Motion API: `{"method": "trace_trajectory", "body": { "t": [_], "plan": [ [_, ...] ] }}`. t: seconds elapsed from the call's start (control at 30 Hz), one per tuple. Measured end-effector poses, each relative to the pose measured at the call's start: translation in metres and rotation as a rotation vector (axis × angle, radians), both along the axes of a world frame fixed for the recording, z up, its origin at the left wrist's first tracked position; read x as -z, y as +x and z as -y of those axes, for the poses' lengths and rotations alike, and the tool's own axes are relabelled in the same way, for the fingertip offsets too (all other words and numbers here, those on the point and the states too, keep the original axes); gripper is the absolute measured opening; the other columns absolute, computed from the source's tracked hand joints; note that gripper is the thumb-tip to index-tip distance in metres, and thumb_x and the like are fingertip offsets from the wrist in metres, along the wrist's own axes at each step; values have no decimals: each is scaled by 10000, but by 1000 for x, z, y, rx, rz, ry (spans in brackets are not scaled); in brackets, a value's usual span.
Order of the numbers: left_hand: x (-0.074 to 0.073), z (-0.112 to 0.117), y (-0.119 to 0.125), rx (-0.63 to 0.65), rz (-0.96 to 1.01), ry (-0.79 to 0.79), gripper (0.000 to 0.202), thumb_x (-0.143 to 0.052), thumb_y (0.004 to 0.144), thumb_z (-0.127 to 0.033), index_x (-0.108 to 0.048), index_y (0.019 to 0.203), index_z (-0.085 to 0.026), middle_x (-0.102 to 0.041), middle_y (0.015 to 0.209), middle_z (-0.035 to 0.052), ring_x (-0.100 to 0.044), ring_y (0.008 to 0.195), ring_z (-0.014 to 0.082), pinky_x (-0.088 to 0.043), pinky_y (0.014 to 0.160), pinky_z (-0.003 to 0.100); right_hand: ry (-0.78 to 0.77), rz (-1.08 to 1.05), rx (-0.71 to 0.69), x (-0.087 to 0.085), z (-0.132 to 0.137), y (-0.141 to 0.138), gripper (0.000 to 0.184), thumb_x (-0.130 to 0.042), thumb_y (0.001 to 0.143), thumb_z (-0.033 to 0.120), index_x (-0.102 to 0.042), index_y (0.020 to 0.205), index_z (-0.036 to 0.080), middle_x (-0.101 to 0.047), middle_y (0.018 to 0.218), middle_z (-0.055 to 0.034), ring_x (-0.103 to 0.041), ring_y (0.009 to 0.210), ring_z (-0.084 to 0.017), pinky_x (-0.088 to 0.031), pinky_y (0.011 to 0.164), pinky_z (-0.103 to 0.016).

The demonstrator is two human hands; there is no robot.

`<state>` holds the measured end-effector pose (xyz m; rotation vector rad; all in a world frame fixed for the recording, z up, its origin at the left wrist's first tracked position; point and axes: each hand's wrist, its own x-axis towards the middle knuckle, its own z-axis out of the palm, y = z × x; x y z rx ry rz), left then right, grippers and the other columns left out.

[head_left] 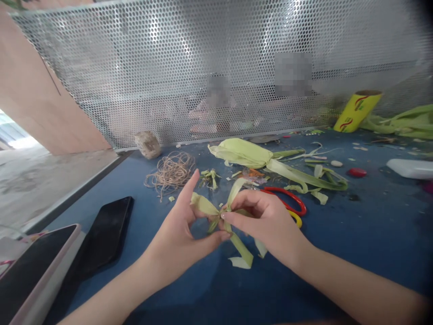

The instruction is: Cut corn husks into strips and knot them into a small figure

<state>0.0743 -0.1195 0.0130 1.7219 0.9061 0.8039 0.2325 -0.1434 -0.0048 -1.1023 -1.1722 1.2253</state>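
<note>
Strips of pale green corn husk (241, 249) meet in a small bundle between my two hands, above the blue table. My left hand (184, 232) pinches the bundle from the left, thumb low and index finger pointing up. From the other side, my right hand (262, 221) grips the middle of the strips with thumb and fingertips. Loose ends stick out upward, leftward and downward. Just behind my right hand lie scissors (297, 203) with red and yellow handles, their blades hidden. A small knotted piece of husk (211, 177) rests beyond my left hand.
A tangle of brown twine (172, 171) and a stone-like lump (148, 144) lie at the back left. An ear of corn in its husk (246, 153) is behind my hands. Phones (106, 230) are at left. A yellow tube (358, 110) leans against the perforated metal screen (152, 76).
</note>
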Motion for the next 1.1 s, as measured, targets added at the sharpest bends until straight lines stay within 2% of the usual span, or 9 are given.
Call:
{"method": "trace_trajectory", "body": {
  "t": [0.1, 0.27, 0.37, 0.47, 0.67, 0.77, 0.87, 0.97, 1.1],
  "plan": [
    [1, -4, -3, 44, -24, 61, 949, -673, 715, -195, -35, 1413, -263, -650, 841, -9, -620, 850, 170, -417, 907, 357, -52, -95, -79, 0, -3, 4, 174, -690, 655, 290, -568, 687, 170, -542, 568, 41, -442, 415, -53, -369, 401, -191],
    [3, -8, -7, -23, -40, 279, 1004, -712, 680, -232, -31, 1416, -277, -640, 951, 10, -581, 952, 189, -351, 979, 374, -68, -121, -94, -1, -8, 12, 175, -695, 672, 316, -630, 717, 161, -550, 562, 38, -414, 425, -42, -338, 403, -181],
    [1, -9, -6, -126, -63, 324, 872, -658, 738, -230, -106, 1411, -272, -629, 832, -19, -589, 905, 177, -329, 992, 394, -69, -178, -113, -2, -8, 14, 151, -674, 705, 313, -638, 721, 167, -541, 551, 43, -422, 442, -44, -312, 401, -171],
    [-2, -7, -3, -213, -29, 287, 932, -679, 717, -210, -68, 1418, -263, -620, 686, -53, -620, 823, 181, -370, 956, 417, -106, -210, -184, -4, -7, 13, 164, -685, 697, 311, -647, 799, 189, -558, 572, 52, -414, 427, -34, -290, 385, -157],
    [-4, -2, 0, -213, -61, 259, 1091, -719, 681, -226, 89, 1413, -253, -688, 671, -42, -641, 843, 192, -386, 952, 443, -140, -125, -237, -7, -3, 9, 121, -708, 659, 206, -647, 762, 191, -637, 593, 38, -604, 597, -88, -473, 605, -201],
    [-6, -5, -5, -102, -80, 327, 967, -709, 693, -226, -75, 1422, -251, -707, 943, 30, -578, 1050, 205, -332, 1021, 427, -113, -82, -217, -8, -2, 11, 83, -690, 679, 213, -640, 742, 195, -640, 581, 43, -626, 619, -100, -486, 628, -210],
    [-11, -10, -8, -71, -77, 354, 569, -624, 776, -251, -418, 1307, -244, -621, 1189, 49, -485, 1188, 212, -353, 1028, 366, -80, -35, -210, -8, -2, 14, 129, -698, 684, 242, -661, 798, 196, -648, 601, 39, -629, 621, -99, -491, 633, -212],
    [-15, -11, -6, -177, -52, 332, 281, -554, 833, -254, -614, 1107, -258, -698, 1048, -6, -561, 1109, 180, -450, 950, 286, -48, -40, -203, -7, -3, 14, 212, -697, 695, 258, -679, 901, 211, -632, 583, 48, -608, 590, -84, -485, 623, -205],
    [-18, -8, -1, -322, 42, 346, 213, -571, 827, -248, -663, 1019, -258, -729, 947, -40, -611, 1034, 149, -459, 935, 223, 5, -115, -200, -6, -4, 11, 206, -696, 691, 203, -703, 896, 208, -613, 557, 47, -582, 568, -76, -472, 591, -198]
  ]
}}
